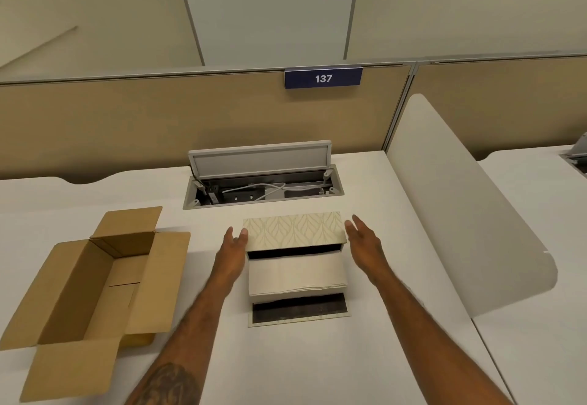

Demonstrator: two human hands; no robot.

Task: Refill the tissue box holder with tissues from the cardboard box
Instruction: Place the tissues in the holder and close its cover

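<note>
The tissue box holder (293, 229), cream with a leaf pattern, stands at the middle of the white desk. A stack of white tissues (297, 274) lies just in front of it, resting on the holder's dark-lined base panel (298, 311). My left hand (233, 247) is by the holder's left side, fingers apart, fingertips touching its corner. My right hand (362, 242) hovers next to the holder's right side, fingers spread, holding nothing. The brown cardboard box (95, 277) sits open at the left with its flaps out, and its inside looks empty.
An open cable hatch (263, 185) with cords inside is set in the desk behind the holder. A beige partition with a blue "137" sign (323, 78) runs along the back. A white curved divider (470, 214) rises at the right.
</note>
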